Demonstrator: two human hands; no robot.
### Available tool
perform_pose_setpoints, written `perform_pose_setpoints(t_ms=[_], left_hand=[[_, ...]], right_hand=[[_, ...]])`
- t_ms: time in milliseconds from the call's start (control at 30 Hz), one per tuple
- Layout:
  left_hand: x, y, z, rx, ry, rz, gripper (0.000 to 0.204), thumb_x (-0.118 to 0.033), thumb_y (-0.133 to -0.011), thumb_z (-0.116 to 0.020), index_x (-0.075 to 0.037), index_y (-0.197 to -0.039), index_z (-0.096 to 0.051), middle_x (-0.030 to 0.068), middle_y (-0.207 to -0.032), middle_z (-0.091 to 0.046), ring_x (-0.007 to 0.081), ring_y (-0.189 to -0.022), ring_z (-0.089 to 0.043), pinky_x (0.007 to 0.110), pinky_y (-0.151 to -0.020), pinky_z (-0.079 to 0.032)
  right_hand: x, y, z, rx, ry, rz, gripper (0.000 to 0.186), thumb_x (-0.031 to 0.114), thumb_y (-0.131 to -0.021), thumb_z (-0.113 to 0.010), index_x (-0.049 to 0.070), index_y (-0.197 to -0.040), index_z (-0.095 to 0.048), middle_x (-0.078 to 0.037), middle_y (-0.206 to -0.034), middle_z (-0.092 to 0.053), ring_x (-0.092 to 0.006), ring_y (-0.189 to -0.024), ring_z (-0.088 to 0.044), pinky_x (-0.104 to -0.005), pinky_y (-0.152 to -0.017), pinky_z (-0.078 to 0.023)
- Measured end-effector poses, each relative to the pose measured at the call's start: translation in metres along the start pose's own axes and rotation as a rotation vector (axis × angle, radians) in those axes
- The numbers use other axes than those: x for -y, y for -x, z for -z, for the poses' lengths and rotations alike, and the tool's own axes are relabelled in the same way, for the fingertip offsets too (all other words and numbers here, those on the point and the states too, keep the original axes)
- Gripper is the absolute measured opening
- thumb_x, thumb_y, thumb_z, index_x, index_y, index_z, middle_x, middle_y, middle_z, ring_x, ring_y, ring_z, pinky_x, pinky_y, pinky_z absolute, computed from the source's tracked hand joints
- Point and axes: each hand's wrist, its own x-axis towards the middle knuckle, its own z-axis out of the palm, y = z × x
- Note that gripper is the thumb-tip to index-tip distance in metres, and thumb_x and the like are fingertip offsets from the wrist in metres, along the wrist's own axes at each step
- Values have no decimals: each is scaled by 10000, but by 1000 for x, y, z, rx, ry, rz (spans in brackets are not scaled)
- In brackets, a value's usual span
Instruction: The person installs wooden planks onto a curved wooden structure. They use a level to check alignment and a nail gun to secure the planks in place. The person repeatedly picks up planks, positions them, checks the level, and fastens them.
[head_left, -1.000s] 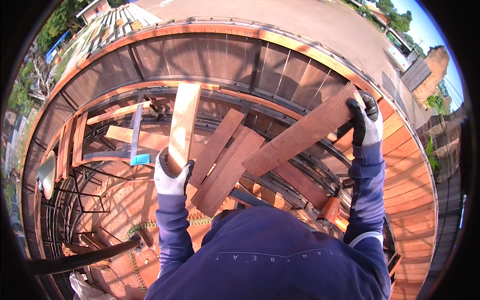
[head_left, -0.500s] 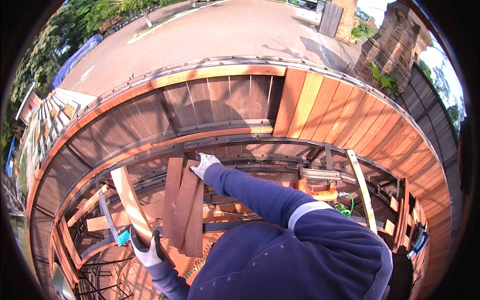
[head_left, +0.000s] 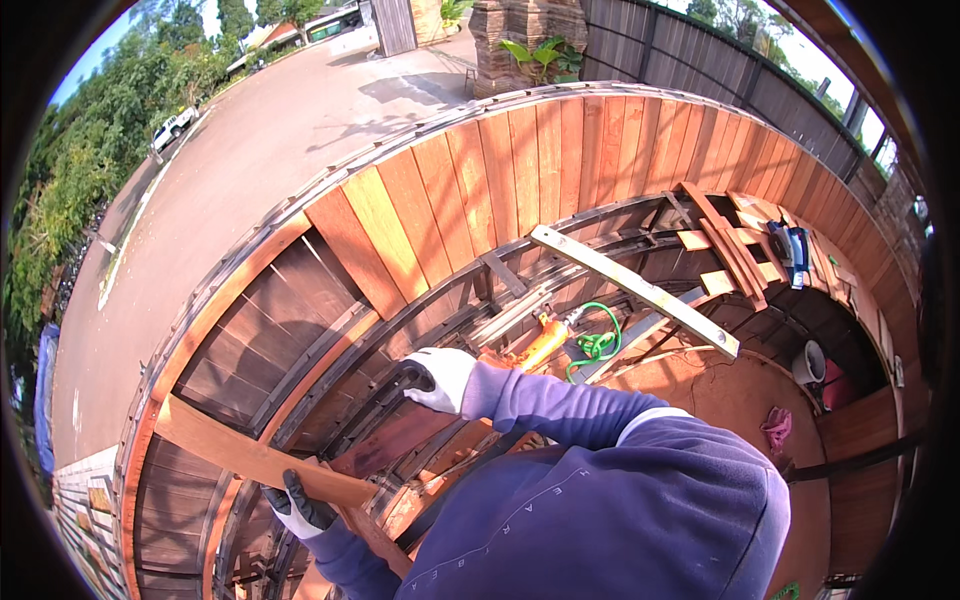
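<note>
My left hand (head_left: 300,510), in a white-and-black glove at the lower left, grips a long wooden plank (head_left: 240,452) that lies slanting over the curved dark framework (head_left: 292,393). My right hand (head_left: 436,378), also gloved, is near the middle with its fingers curled; what is in them, if anything, I cannot make out. Just beyond it lies an orange power tool (head_left: 543,343) with a coiled green hose (head_left: 598,345). Below the left plank and the right hand are more dark reddish boards (head_left: 395,445), partly hidden by my arm and body.
A pale straight bar (head_left: 634,290) lies diagonally on the frame. Loose boards and a blue tool (head_left: 794,252) rest at the right. The curved wall (head_left: 520,180) has orange cladding. A white bucket (head_left: 808,360) and pink cloth (head_left: 776,428) are lower right. A paved yard lies beyond.
The view has swung to the right. My left hand's plank now lies crosswise instead of upright. My right hand let go of its plank, went to the stacked boards, and is now away from them, fingers curled.
</note>
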Motion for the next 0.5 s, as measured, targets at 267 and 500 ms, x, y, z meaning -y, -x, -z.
perform_pose_setpoints(t_ms=[267,500], left_hand=[[71,-113,-147,244,243,65,291,-49,-885,-687,-22,-1159,-591,50,-1031,-665,119,-904,-616,278,-804,-511],[129,-168,-203,282,311,157,338,-9,-848,-707,-33,-1168,-601,45,-1040,-673,156,-918,-639,296,-828,-522]], right_hand=[[-128,170,134,-603,-257,-450,291,13,-859,-656,-30,-1144,-618,-112,-1032,-690,-167,-942,-662,-276,-881,-514],[-156,294,169,-712,300,-717,230,32,-873,-654,-25,-1096,-642,-121,-1029,-704,-207,-926,-675,-311,-879,-521]])
